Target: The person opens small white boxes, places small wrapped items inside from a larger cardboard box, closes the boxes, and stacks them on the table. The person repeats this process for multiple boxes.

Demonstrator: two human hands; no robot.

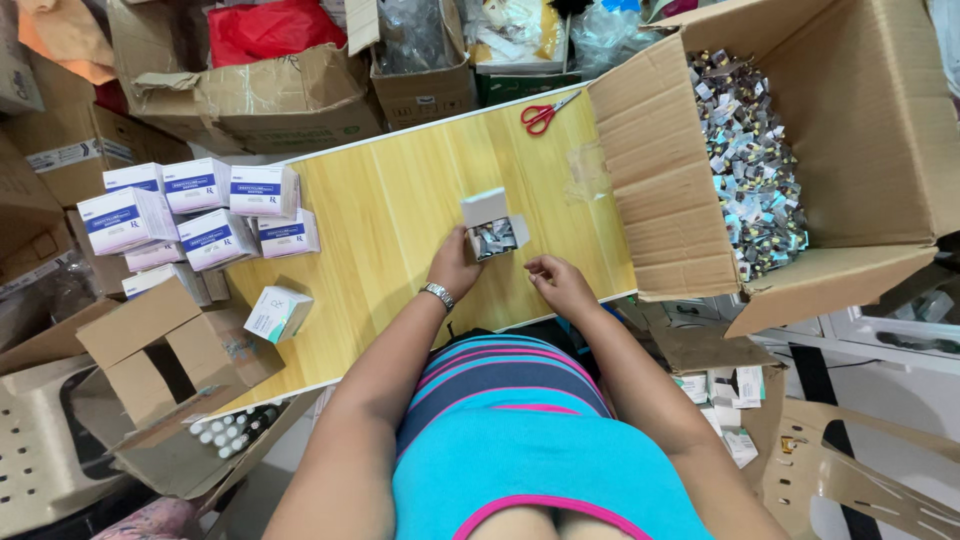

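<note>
The left hand (453, 262) is wrapped around a small open white box (490, 228) filled with tiny packets; the right hand (558, 280), fingers loosely curled and holding nothing, is kept just beside that box, on the wooden table (400, 220)

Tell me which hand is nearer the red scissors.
Right. The right hand lies below the red scissors, nearly in line with them; the left hand sits farther to the side, touching the small open box.

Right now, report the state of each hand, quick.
Left hand: closed on the small open white cardboard box.
Right hand: loosely curled beside the box; whether it holds anything cannot be told.
</note>
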